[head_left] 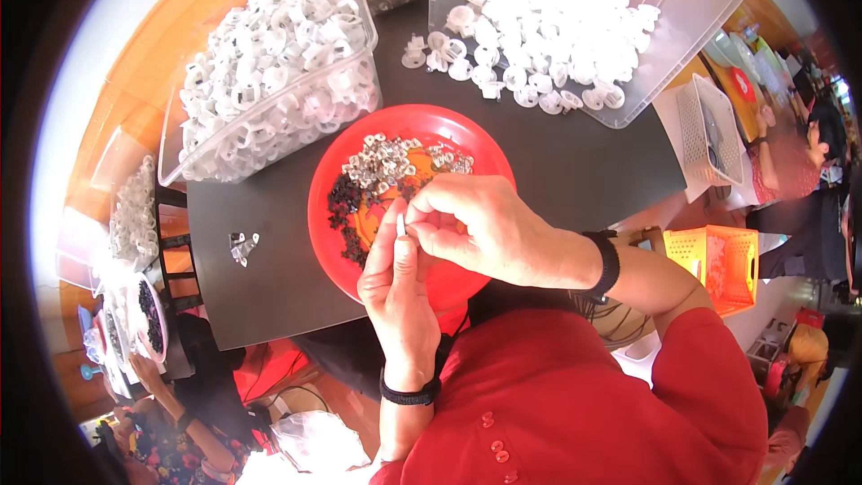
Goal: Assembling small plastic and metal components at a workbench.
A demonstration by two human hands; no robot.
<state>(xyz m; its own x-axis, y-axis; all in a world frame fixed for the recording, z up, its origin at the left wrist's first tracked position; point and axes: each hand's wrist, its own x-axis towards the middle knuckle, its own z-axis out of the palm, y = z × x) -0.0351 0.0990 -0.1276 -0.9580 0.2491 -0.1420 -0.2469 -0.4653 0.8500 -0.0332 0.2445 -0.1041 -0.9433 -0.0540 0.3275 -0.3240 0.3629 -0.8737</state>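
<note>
Over the near part of a round red plate (467, 133), my two hands meet. My left hand (402, 305) pinches a small whitish piece (401, 223) between thumb and fingers; its exact kind is too small to make out. The fingertips of my right hand (476, 224) are closed at the same piece, coming from the right. On the plate lie a heap of small clear and metallic parts (379, 162) and a heap of small black parts (345, 207). Part of the plate is hidden behind my hands.
A clear bin (269, 117) full of white plastic fittings stands at the back left of the dark table (593, 162). Another clear bin (669, 54) lies tipped, white fittings (548, 45) spilling out. Few clear pieces (242, 249) lie left. Co-workers sit on both sides; a yellow crate (718, 265) stands right.
</note>
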